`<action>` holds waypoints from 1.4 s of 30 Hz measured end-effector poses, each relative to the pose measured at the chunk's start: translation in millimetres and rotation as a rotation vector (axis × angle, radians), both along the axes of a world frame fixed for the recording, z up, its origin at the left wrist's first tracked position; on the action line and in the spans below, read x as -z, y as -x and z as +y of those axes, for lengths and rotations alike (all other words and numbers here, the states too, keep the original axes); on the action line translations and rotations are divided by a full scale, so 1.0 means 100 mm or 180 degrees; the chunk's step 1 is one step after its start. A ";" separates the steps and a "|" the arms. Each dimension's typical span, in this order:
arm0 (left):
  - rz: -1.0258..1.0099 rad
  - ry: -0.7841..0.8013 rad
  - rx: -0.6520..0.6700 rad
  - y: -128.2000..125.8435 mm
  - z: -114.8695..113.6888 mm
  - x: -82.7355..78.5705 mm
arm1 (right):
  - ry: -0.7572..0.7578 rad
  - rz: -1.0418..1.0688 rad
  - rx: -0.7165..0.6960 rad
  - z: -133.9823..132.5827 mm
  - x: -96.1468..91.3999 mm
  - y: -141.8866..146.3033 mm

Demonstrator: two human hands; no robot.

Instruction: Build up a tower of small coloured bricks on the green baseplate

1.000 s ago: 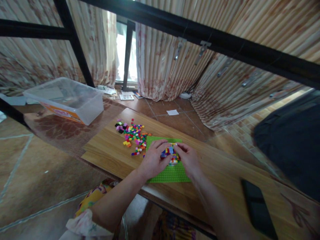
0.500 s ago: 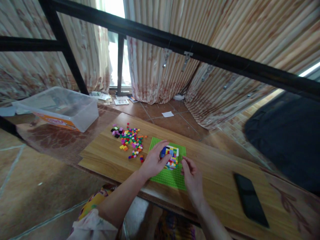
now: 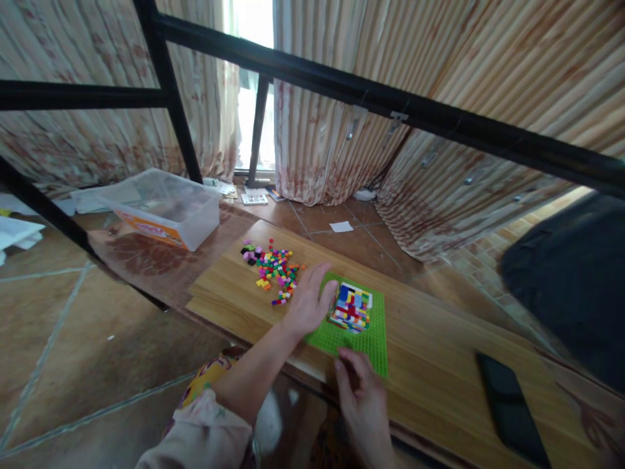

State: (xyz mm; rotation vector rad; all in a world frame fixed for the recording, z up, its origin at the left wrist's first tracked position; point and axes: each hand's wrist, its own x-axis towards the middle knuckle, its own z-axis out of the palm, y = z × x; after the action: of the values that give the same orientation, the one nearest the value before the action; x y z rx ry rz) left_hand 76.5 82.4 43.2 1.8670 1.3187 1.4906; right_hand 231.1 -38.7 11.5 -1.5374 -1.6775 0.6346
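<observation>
A green baseplate (image 3: pixel 371 340) lies on the wooden table (image 3: pixel 439 365). On it stands a small multicoloured brick block (image 3: pixel 350 306). My left hand (image 3: pixel 311 305) rests on the plate's left edge, fingers bent, touching the block's side. My right hand (image 3: pixel 362 398) hangs at the table's near edge, below the plate, fingers loosely curled; whether anything is in it I cannot make out. A pile of loose small coloured bricks (image 3: pixel 274 267) lies to the left of the plate.
A clear plastic tub (image 3: pixel 168 207) sits on the floor mat at the left. A black phone (image 3: pixel 512 407) lies on the table at the right. Black metal bars (image 3: pixel 390 98) cross overhead, curtains hang behind, and a dark bulky shape (image 3: pixel 576 280) sits at far right.
My right hand has left the brick block and drawn back to the table's near edge. My left hand stays beside the block. The view has shifted.
</observation>
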 end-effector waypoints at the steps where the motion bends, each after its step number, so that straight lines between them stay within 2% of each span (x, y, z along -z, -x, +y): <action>1: -0.0122 0.0018 -0.0220 0.12 0.04 -0.03 | -0.0016 -0.0082 -0.0168 0.01 -0.03 0.07; 5: -0.1172 0.0364 -0.1171 0.62 0.22 -0.05 | -0.0145 -0.0406 -0.0602 0.16 -0.13 0.41; 8: -0.1812 0.0465 -0.1451 0.88 0.28 -0.01 | -0.0286 -0.0571 -0.0607 0.37 -0.15 0.63; 15: -0.2228 0.0678 -0.1216 1.04 0.22 0.02 | -0.0208 -0.1366 -0.0448 0.79 -0.08 0.92; 24: -0.2093 0.0725 -0.1215 1.14 0.16 0.00 | -0.0388 -0.1408 -0.0269 1.09 -0.08 0.98; 34: -0.1940 0.0655 -0.1119 1.12 0.19 0.10 | -0.0343 -0.1636 -0.0497 1.21 -0.08 1.06; 42: -0.1869 0.0727 -0.1085 1.10 0.20 0.13 | -0.0340 -0.1623 -0.0696 1.21 -0.09 0.97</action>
State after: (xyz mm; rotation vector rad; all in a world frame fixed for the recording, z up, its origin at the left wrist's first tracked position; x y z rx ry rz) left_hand -33.5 102.1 29.9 0.9802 1.4648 1.7783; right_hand 134.4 82.2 21.0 -1.5330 -2.2433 0.2609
